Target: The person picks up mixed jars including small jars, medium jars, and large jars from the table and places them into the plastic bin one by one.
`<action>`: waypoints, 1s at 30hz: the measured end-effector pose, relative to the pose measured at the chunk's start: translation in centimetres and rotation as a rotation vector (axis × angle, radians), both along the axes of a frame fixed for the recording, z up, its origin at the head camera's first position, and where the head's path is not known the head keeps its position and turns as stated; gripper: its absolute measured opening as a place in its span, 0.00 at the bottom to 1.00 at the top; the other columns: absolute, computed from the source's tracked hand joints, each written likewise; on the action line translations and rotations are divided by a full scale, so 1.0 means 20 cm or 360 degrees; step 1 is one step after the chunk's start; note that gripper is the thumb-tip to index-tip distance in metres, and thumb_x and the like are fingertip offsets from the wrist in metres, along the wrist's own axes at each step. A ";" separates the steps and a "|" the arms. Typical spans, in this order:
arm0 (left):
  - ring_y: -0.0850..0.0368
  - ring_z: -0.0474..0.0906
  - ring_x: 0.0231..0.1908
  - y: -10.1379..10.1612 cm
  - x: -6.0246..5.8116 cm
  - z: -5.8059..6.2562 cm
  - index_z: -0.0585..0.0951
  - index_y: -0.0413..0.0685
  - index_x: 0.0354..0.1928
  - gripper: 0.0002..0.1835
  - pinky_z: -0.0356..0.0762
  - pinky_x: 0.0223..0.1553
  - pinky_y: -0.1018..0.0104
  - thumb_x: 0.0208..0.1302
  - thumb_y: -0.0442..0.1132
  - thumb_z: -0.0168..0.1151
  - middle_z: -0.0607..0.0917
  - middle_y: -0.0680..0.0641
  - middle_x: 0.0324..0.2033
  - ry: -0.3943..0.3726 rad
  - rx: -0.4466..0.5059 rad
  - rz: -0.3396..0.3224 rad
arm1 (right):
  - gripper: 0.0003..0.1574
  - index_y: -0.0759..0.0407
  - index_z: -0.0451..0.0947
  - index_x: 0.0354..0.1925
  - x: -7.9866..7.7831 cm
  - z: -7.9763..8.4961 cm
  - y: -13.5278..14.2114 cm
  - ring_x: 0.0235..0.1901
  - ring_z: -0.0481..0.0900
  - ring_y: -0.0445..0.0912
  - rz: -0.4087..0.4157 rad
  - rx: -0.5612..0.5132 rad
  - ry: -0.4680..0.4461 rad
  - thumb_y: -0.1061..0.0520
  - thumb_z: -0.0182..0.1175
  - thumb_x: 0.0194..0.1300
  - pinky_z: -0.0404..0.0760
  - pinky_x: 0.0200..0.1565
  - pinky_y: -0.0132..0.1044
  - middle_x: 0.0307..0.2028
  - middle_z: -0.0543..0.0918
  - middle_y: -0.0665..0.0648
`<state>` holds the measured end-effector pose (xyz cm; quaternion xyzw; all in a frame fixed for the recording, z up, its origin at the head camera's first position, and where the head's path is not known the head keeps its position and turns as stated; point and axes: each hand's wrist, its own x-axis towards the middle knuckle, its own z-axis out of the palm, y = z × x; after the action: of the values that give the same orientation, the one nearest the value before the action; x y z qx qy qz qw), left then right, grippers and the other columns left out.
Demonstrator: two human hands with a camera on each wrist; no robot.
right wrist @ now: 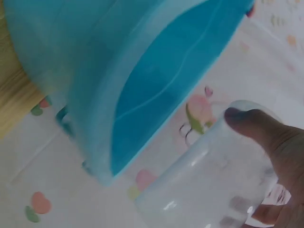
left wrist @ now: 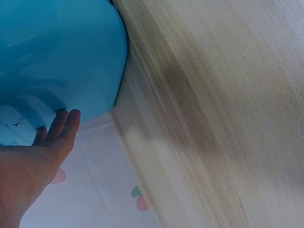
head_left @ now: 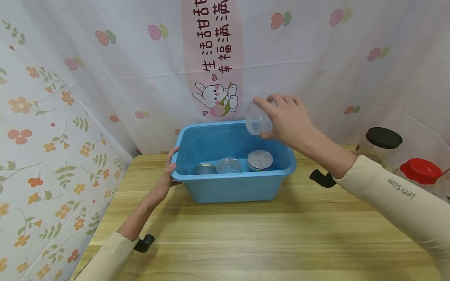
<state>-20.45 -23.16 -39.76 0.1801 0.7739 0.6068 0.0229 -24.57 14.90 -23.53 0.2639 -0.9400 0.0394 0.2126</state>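
A light blue plastic bin (head_left: 232, 189) stands on the table. My left hand (head_left: 168, 168) holds its left rim; in the left wrist view several fingers (left wrist: 69, 128) lie against the outer wall. A clear plastic jar (head_left: 259, 121) hangs tilted over the bin's far right rim. My right hand (head_left: 290, 119) grips that jar, the thumb (right wrist: 247, 121) near one end of it. Inside the bin lie a silver-topped round piece (head_left: 260, 159), a clear round piece (head_left: 228, 165) and a gold-rimmed round piece (head_left: 205, 169). Their lower parts are hidden by the bin's front wall.
A black-lidded jar (head_left: 383, 138) and a red-lidded jar (head_left: 421, 171) stand at the right, partly behind my right sleeve (head_left: 393, 199). Patterned curtains (head_left: 140, 78) hang behind and to the left of the wooden table (head_left: 225, 242). Black straps (head_left: 144, 243) sit at my wrists.
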 end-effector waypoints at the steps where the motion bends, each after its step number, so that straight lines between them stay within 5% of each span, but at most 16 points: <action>1: 0.23 0.56 0.67 0.00 0.00 0.00 0.41 0.64 0.80 0.33 0.63 0.54 0.23 0.77 0.58 0.29 0.42 0.39 0.77 0.0001 0.0003 -0.0002 | 0.59 0.50 0.65 0.72 0.01 0.00 -0.03 0.60 0.70 0.69 -0.0006 0.0053 0.0017 0.42 0.82 0.48 0.67 0.58 0.68 0.62 0.72 0.69; 9: 0.23 0.56 0.67 0.00 0.00 0.00 0.41 0.65 0.80 0.34 0.62 0.55 0.23 0.76 0.58 0.29 0.42 0.39 0.77 -0.0010 0.0015 0.0003 | 0.58 0.49 0.66 0.70 0.04 -0.05 -0.14 0.59 0.72 0.68 0.0044 0.0242 0.0113 0.38 0.81 0.46 0.70 0.56 0.66 0.60 0.74 0.70; 14: 0.23 0.56 0.67 0.00 0.00 0.00 0.41 0.65 0.80 0.34 0.62 0.54 0.22 0.76 0.58 0.29 0.42 0.39 0.77 -0.0007 0.0020 0.0002 | 0.72 0.47 0.58 0.77 0.06 -0.08 -0.13 0.64 0.66 0.67 0.0102 0.0281 -0.0113 0.24 0.76 0.41 0.65 0.59 0.68 0.70 0.65 0.67; 20: 0.24 0.56 0.67 0.00 0.00 0.00 0.42 0.65 0.80 0.34 0.63 0.54 0.23 0.76 0.59 0.29 0.43 0.39 0.77 -0.0009 0.0020 0.0012 | 0.79 0.41 0.46 0.82 0.06 -0.10 -0.05 0.73 0.51 0.67 0.0175 0.0113 -0.0490 0.23 0.75 0.41 0.54 0.63 0.73 0.79 0.46 0.63; 30: 0.26 0.56 0.67 0.01 0.00 0.00 0.42 0.66 0.80 0.34 0.62 0.54 0.22 0.75 0.58 0.29 0.43 0.40 0.76 -0.0029 0.0019 0.0008 | 0.74 0.50 0.50 0.80 0.02 -0.14 0.15 0.71 0.56 0.69 0.0164 -0.0164 -0.0636 0.34 0.79 0.48 0.63 0.56 0.76 0.77 0.52 0.67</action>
<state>-20.50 -22.99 -39.75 0.1728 0.7704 0.6131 0.0272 -24.25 17.80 -26.40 0.2873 -0.9455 0.1499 0.0328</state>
